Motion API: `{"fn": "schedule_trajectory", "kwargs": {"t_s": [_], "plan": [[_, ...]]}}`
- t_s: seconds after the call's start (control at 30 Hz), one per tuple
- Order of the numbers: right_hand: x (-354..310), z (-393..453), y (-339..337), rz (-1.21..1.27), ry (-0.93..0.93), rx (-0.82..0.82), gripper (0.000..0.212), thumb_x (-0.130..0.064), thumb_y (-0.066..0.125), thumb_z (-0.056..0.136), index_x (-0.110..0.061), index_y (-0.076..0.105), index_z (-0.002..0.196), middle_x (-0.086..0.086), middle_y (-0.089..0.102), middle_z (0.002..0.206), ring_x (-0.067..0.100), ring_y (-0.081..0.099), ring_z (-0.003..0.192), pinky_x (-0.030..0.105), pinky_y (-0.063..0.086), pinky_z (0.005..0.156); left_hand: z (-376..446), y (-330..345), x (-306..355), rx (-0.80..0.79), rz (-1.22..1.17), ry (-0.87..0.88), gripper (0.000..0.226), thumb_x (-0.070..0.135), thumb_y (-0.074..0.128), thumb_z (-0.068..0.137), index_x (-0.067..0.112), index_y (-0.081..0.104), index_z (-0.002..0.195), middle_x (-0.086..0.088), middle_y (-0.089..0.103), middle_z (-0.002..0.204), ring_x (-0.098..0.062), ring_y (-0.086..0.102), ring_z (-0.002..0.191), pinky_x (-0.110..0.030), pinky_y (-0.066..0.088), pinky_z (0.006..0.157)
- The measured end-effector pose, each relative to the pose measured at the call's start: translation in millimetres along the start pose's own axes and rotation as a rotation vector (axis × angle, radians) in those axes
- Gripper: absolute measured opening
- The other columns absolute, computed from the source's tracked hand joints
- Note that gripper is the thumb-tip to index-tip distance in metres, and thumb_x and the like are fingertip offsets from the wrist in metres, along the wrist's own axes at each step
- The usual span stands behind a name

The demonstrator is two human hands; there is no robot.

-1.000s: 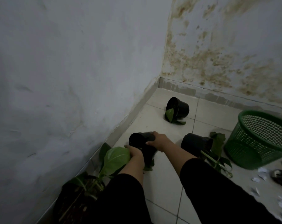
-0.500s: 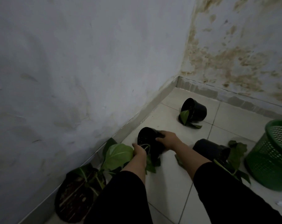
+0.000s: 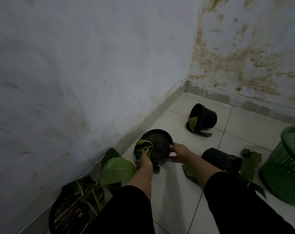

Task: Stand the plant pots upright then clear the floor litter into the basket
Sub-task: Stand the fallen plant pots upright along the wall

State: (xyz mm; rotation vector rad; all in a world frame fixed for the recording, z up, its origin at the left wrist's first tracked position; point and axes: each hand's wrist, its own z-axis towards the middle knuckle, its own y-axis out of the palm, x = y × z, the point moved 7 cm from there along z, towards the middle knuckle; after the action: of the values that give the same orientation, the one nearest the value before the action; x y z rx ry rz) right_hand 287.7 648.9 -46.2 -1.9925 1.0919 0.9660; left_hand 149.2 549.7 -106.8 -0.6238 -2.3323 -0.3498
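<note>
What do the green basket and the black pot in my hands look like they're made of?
The green basket looks like moulded plastic: an even colour and a regular mesh wall under a solid rim. The held pot looks like thin black plastic with a smooth, slightly glossy rim, though the dim light leaves this uncertain. Dark soil fills it.

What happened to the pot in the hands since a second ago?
The pot was lying on its side; both hands tipped it up, so its soil now faces upward. The left hand and right hand kept their grip on it throughout. The far pot and the near pot still lie on their sides, and the green basket stayed put.
</note>
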Motion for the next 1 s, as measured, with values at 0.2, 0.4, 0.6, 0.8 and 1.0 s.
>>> {"fn": "schedule_trajectory", "kwargs": {"t_s": [0.2,0.4,0.6,0.8,1.0], "plan": [[1.7,25.6,29.2,0.146,0.051,-0.003,0.027,-0.019,0.040,0.105,-0.013,0.049,0.129,0.010,0.047,0.118,0.032,0.052,0.105,0.032,0.053,0.056,107.8,2.9,-32.1,0.051,-0.042,0.074,0.088,0.069,0.039,0.067,0.022,0.034,0.142,-0.015,0.044,0.142,-0.041,0.050,0.120,-0.061,0.041,0.098],[6.9,54.5,15.4,0.118,-0.024,0.244,0.027,-0.017,0.062,0.093,-0.009,0.050,0.116,0.018,0.054,0.120,0.036,0.057,0.110,0.051,0.053,0.093,0.3,-6.9,18.0,-0.038,-0.098,0.099,0.057,0.045,0.037,0.098,0.008,0.039,0.142,-0.020,0.045,0.141,-0.038,0.046,0.126,-0.051,0.038,0.107],[-13.8,60.4,34.0,-0.006,-0.193,0.132,0.045,-0.010,0.052,0.096,-0.020,0.053,0.140,0.013,0.058,0.129,0.024,0.055,0.112,0.047,0.042,0.109,-0.1,-6.5,17.9,-0.051,-0.233,0.053,0.065,0.051,0.041,0.095,0.009,0.036,0.145,-0.019,0.046,0.141,-0.036,0.047,0.125,-0.047,0.039,0.106],[-20.3,52.4,47.2,-0.089,-0.208,0.126,0.052,-0.008,0.047,0.099,-0.016,0.037,0.150,0.011,0.042,0.150,0.031,0.044,0.135,0.040,0.035,0.114,-16.4,-8.7,26.1,-0.122,-0.232,0.053,0.058,0.045,0.035,0.100,0.005,0.037,0.143,-0.016,0.046,0.142,-0.034,0.044,0.129,-0.037,0.038,0.098],[-25.6,52.6,51.6,-0.158,-0.202,0.097,0.048,-0.028,0.038,0.104,-0.018,0.034,0.151,0.008,0.040,0.153,0.031,0.043,0.135,0.047,0.040,0.110,-19.1,-10.8,27.4,-0.140,-0.193,0.031,0.060,0.046,0.035,0.099,0.004,0.038,0.142,-0.015,0.045,0.144,-0.035,0.040,0.133,-0.041,0.033,0.106]]}}
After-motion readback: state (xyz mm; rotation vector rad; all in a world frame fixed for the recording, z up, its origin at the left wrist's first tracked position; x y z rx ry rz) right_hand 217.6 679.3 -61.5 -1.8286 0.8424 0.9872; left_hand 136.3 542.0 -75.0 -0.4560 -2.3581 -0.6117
